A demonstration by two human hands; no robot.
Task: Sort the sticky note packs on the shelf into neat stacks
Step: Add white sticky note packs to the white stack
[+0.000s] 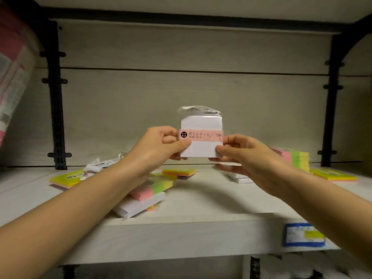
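Both bare forearms reach in from the lower corners toward a white wooden shelf board (191,200). Above that board, the left hand (159,150) and the right hand (244,156) pinch 1 upright white sticky note pack with a pink printed band (201,137), thumbs on its front face, left fingers at its left edge, right fingers at its lower right corner; its clear wrapper flap sticks up on top. Under the right hand, flat white packs (240,179) rest on the board. At the board's right rear stands a neat stack of pink, green and yellow packs (296,158), with a flat yellow pack (334,175) just beside it. Left of centre on the board, several packs lie in a loose heap (149,190), and a tilted yellow-green pack (67,178) sits further left. A blue-edged label (304,235) is stuck to the board's front edge.
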